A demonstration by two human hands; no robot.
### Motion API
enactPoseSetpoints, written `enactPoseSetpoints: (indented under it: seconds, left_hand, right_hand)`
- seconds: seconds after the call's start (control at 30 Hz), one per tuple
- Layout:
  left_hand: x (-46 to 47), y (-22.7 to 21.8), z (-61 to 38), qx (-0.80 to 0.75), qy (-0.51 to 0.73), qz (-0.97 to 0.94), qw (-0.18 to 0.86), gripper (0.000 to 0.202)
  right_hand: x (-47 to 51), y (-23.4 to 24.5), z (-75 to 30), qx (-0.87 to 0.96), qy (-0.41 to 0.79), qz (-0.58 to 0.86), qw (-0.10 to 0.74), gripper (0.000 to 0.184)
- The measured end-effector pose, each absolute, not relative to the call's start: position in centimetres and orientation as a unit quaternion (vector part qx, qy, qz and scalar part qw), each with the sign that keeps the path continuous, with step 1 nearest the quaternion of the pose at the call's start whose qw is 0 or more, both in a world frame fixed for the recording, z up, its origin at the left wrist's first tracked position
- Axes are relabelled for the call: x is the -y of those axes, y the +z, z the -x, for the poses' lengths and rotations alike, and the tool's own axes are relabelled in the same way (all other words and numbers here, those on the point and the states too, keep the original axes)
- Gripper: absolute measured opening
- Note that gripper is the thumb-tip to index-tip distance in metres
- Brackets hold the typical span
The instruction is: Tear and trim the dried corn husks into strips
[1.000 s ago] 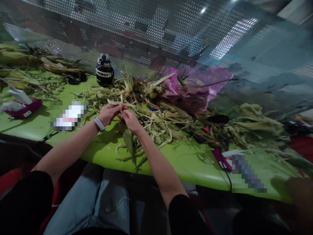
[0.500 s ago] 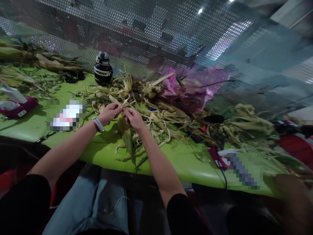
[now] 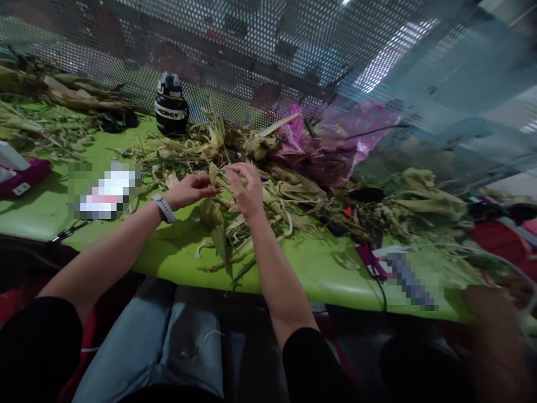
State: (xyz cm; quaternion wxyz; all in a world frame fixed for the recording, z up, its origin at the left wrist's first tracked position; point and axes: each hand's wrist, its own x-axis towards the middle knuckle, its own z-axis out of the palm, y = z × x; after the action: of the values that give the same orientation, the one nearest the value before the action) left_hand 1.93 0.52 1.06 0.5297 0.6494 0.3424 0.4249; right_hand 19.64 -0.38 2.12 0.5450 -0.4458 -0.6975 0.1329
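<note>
My left hand (image 3: 193, 189) reaches in over the green table, its fingertips pinched around a pale corn husk strip (image 3: 213, 174). Just right of it is my right hand (image 3: 247, 189), raised, with thumb and fingers curled inward. Whatever lies between those fingertips is too small to tell. A gap with thin pale green strips separates the two hands. Below them, a broad corn husk leaf (image 3: 217, 230) hangs toward the table's front edge. Dry husks (image 3: 293, 202) and shreds are heaped behind and to the right of my hands.
A black bottle (image 3: 171, 106) stands at the back beside a perforated metal screen (image 3: 260, 50). A pink plastic bag (image 3: 331, 148) lies behind the husks. A blurred-out bright phone-like object (image 3: 108, 191) is on the left, a purple box (image 3: 26, 176) beyond it. Another person's arm (image 3: 493, 330) shows lower right.
My right hand has moved right and slightly up, away from my left hand, and its fingers have loosened. My left hand has stayed nearly in place. The view has shifted slightly.
</note>
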Motion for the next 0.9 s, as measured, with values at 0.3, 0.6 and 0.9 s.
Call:
enactPoseSetpoints:
  seconds: [0.3, 0.6, 0.9]
  left_hand:
    - [0.3, 1.1, -3.2, -0.32, 0.381, -0.724, 0.478, 0.04]
    - [0.4, 0.2, -3.8, -0.316, 0.392, -0.656, 0.562, 0.044]
    - [-0.3, -0.3, -3.8, -0.324, 0.473, -0.521, 0.632, 0.025]
  right_hand:
    - [-1.4, 0.0, -18.5, 0.617, 0.394, 0.369, 0.573, 0.045]
    - [-1.6, 0.3, -18.5, 0.531, 0.441, 0.416, 0.592, 0.044]
    - [-1.2, 1.5, -19.5, 0.55, 0.461, 0.467, 0.516, 0.055]
